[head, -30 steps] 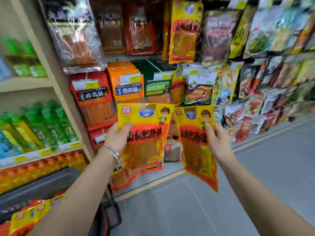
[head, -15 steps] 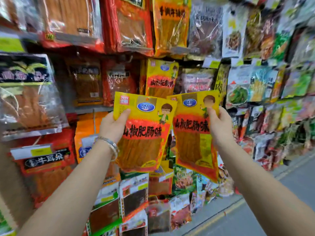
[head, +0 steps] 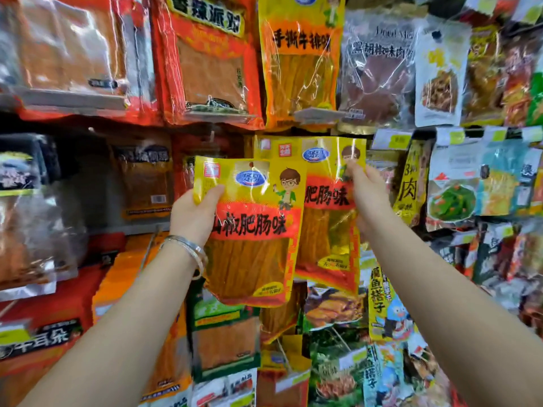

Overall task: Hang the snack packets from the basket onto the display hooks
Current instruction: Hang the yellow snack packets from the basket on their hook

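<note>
The rear packet [head: 329,224] stands upright at centre frame, long axis vertical, its top edge just under the row of hanging bags [head: 299,69] above. The right hand [head: 367,195] pinches its upper right corner, so the packet lies left of that hand. A matching packet [head: 266,148] peeks out behind its top left; the hook is hidden. The front packet [head: 252,236] overlaps it, lower and further left, and the left hand [head: 194,212] grips its upper left corner with the thumb on the face. The right hand looks nearer the hook, so its packet probably goes on first.
</note>
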The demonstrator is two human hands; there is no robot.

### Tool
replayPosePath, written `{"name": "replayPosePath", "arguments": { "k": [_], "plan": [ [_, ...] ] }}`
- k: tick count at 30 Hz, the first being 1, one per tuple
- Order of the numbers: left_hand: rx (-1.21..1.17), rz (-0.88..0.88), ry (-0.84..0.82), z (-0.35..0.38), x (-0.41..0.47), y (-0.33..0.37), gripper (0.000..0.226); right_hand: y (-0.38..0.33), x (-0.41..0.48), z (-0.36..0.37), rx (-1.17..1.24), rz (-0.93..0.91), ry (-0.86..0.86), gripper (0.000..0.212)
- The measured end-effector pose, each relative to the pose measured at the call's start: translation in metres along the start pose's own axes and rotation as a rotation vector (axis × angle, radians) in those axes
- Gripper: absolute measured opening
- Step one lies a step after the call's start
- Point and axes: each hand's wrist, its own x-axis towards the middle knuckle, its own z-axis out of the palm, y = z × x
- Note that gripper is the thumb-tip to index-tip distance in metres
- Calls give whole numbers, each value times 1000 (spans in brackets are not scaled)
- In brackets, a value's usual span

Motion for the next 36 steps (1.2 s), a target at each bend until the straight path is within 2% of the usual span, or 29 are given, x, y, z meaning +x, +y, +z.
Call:
{"name": "replayPosePath", "arguments": {
  "k": [3,14,19,22,24,25,26,28,31,32,34,36],
  "plan": [
    [-33,-24,23,10,8,-4,20,8,24,8,71,28,-82,18],
    [-15,-51,121,35,19,-6,22,36,74,28,100,128,-196,21],
    [18,-54,104,47,14,-3,16,42,84,31,28,9,-141,17],
    [12,-64,80,54,11,-1,42,44,87,26,-73,-142,-34,33],
    [-6,-59,62,62,7,2,68,42,83,21,-34,-225,-30,29],
    [-13,-68,53,66,6,3,77,38,77,20,17,-208,-89,24],
    [-17,-61,36,70,5,4,73,34,72,20,69,-145,-187,27],
    [-20,-36,10,79,1,8,52,28,64,20,115,26,-385,54],
    [-37,-43,4,92,-1,15,68,22,57,17,191,95,-493,84],
    [-45,-38,-8,95,-1,17,60,19,56,15,217,79,-512,88],
    [-38,-18,8,101,0,19,19,15,53,10,234,26,-536,84],
    [-3,16,18,106,4,18,13,15,53,7,214,-49,-493,44]
  ]
}}
